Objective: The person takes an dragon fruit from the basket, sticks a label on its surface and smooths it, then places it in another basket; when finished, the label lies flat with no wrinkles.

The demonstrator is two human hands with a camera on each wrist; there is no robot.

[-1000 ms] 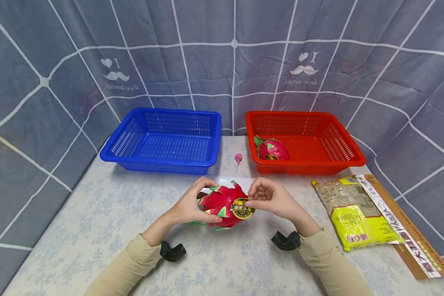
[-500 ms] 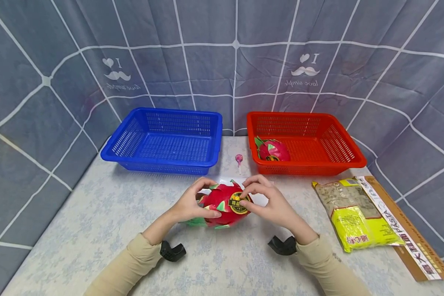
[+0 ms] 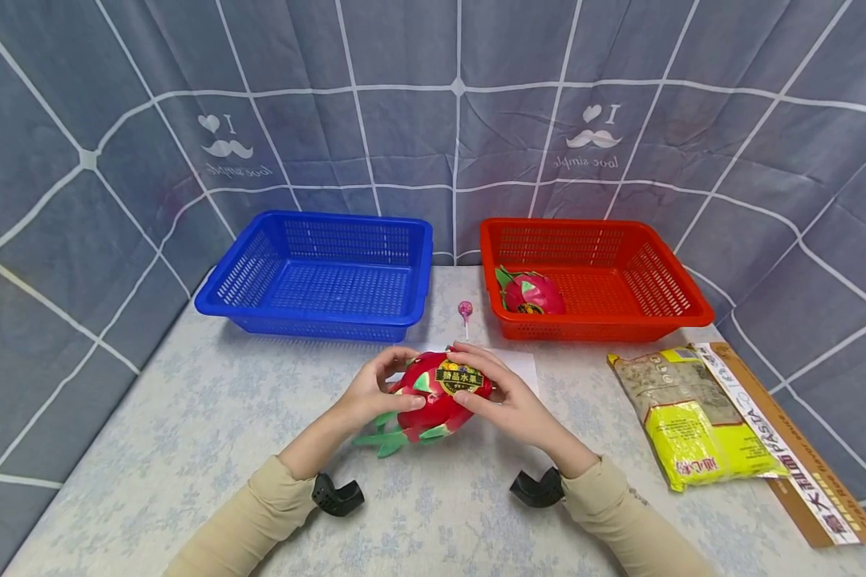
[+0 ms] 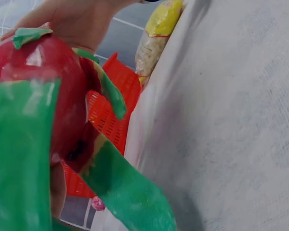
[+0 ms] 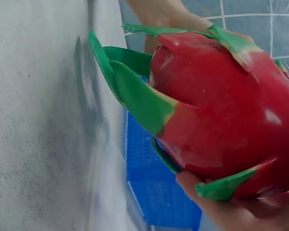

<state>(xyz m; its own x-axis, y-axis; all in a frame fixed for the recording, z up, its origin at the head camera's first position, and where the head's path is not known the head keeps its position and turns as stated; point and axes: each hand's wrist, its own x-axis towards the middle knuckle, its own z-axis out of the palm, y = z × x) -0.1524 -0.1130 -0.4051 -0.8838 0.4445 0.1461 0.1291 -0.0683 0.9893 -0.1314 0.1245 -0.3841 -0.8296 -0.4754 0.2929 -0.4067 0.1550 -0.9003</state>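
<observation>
A red dragon fruit (image 3: pixel 433 405) with green-tipped scales is held between both hands in the head view. My left hand (image 3: pixel 368 393) grips its left side, thumb in front. On the right end my right hand (image 3: pixel 508 401) holds it, fingers over the top and thumb beside a round black and gold sticker (image 3: pixel 459 378). Long green leaves (image 3: pixel 382 439) stick out at the lower left. The left wrist view shows the fruit (image 4: pixel 70 106) raised above the cloth. In the right wrist view, fingers (image 5: pixel 216 207) curve under the fruit (image 5: pixel 221 110).
Behind stand a blue basket (image 3: pixel 310 324) and a red basket (image 3: pixel 606 327), the red one holding another dragon fruit (image 3: pixel 534 294). A pink lollipop (image 3: pixel 465 310) lies between them. White paper (image 3: pixel 523 365) is behind the hands. At right lie a yellow bag (image 3: pixel 700 425) and a pasta box (image 3: pixel 808 473).
My right hand has moved left, from pinching at the sticker's edge to holding the fruit's end. The fruit has turned, its sticker shifting up and left and its leaves swinging into view.
</observation>
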